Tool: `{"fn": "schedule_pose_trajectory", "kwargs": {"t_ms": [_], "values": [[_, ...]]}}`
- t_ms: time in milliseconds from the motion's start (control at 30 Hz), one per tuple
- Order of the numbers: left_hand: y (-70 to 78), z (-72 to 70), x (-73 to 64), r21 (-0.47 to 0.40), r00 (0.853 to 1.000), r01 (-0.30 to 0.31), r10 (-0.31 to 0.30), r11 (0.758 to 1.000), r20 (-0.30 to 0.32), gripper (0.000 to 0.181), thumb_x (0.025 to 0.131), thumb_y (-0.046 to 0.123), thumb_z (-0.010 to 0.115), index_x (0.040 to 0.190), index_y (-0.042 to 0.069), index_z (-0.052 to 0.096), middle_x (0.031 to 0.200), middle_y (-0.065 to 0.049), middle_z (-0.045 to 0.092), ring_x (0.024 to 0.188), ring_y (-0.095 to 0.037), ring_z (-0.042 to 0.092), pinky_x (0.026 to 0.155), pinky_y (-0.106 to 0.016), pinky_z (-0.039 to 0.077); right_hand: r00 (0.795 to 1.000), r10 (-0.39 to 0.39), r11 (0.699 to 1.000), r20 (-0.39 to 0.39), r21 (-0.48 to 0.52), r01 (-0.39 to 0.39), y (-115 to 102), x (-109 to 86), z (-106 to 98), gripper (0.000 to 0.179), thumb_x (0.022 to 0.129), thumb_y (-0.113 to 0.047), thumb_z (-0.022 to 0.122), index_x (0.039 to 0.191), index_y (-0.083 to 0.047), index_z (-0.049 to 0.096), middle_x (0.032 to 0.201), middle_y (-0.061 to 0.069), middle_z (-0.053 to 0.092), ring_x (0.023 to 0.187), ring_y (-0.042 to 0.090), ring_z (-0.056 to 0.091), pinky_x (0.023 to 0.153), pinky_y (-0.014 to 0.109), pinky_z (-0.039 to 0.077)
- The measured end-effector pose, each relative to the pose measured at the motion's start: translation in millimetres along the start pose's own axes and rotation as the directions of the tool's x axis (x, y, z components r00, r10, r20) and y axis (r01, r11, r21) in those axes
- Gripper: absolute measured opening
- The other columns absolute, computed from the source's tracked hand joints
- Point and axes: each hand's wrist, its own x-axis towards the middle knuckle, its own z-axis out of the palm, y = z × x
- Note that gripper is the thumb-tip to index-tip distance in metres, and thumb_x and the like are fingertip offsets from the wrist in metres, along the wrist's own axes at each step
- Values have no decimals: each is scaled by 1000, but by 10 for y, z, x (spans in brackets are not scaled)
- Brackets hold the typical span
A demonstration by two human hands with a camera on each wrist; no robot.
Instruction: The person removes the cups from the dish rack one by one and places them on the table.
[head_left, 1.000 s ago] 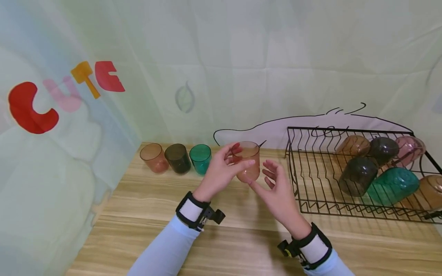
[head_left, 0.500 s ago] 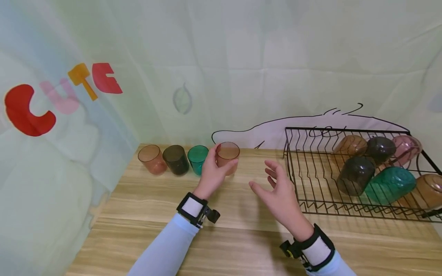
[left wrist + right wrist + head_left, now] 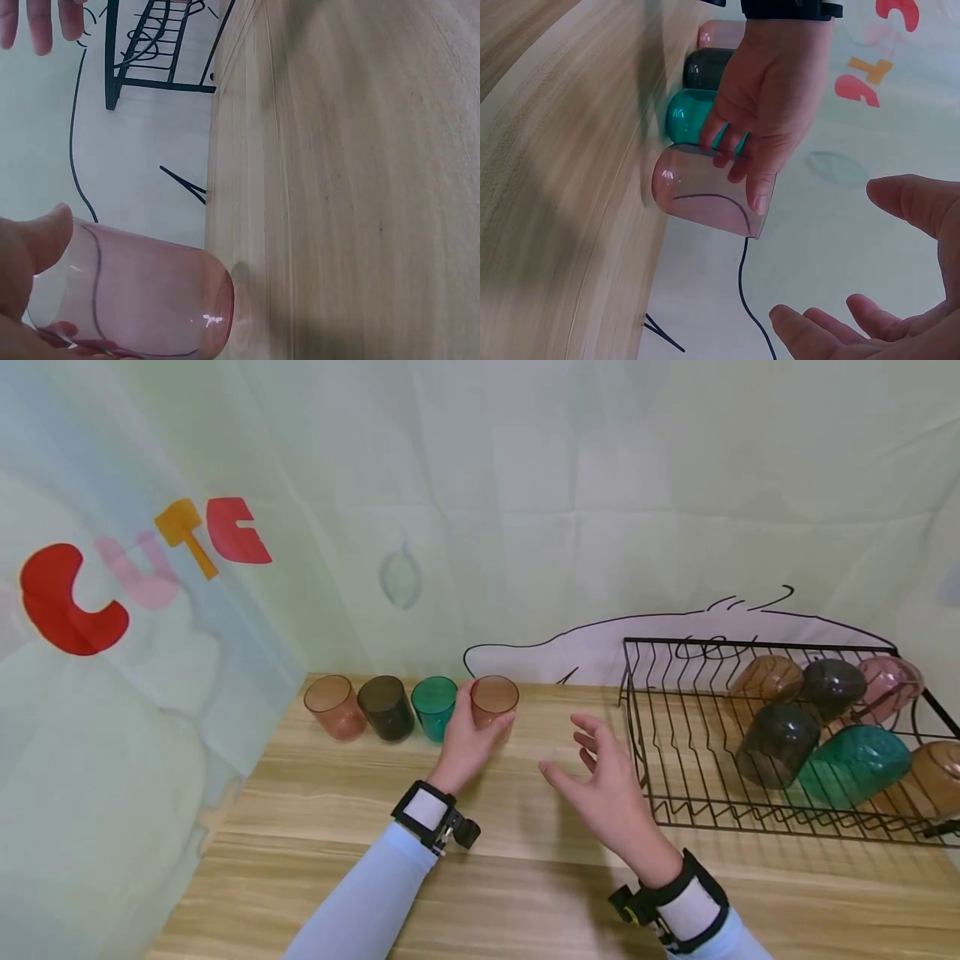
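My left hand point(image 3: 467, 745) grips a clear pink glass tumbler point(image 3: 497, 696), thumb on one side and fingers round the other. The tumbler stands mouth up at the right end of a row, its base right at the tabletop in the left wrist view. Beside it, partly behind the hand, is a green tumbler point(image 3: 432, 697); farther left come a dark grey tumbler point(image 3: 386, 710) and another pink tumbler point(image 3: 335, 712). My right hand point(image 3: 609, 793) hovers between that row and the rack, fingers loosely bent and thumb apart, holding nothing.
A black wire dish rack point(image 3: 701, 643) stands on the right of the wooden table point(image 3: 315, 827). Several upturned tumblers sit in its right part, among them a green glass point(image 3: 858, 764) and a dark glass point(image 3: 778, 745). A printed curtain point(image 3: 510, 552) hangs close behind the table.
The left hand has carried the pink tumbler leftward and down, to beside the green one. The right hand, at first touching its base, has let go and stays near the same place.
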Motion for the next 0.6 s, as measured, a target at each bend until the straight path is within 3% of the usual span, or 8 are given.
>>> {"fn": "schedule_pose_trajectory", "kwargs": {"t_ms": [167,400,600], "values": [[-17,42,17,0,1000,24,-24,1000,-15,77,83,35,70,143,17,26,135,-10,46,123,-23,47,105,-42,39,1000,0,1000,1,-3,0,15,1,6,71,77,-27,77,136,-11,39,142,6,41,129,28,45,104,35,42],[-42,73,20,-50,997,33,-36,998,-63,75,85,29,69,143,10,25,137,-12,43,124,-21,45,107,-40,36,999,4,1000,35,-16,-3,36,-16,47,71,78,-29,76,135,-11,39,142,6,41,130,30,44,104,35,41],[-63,80,19,-28,995,41,-43,999,-95,76,84,32,70,142,10,25,135,-13,44,124,-22,45,106,-42,37,999,12,999,31,-49,-10,37,-21,47,71,78,-31,76,136,-11,39,142,5,42,130,28,44,104,35,41]]}}
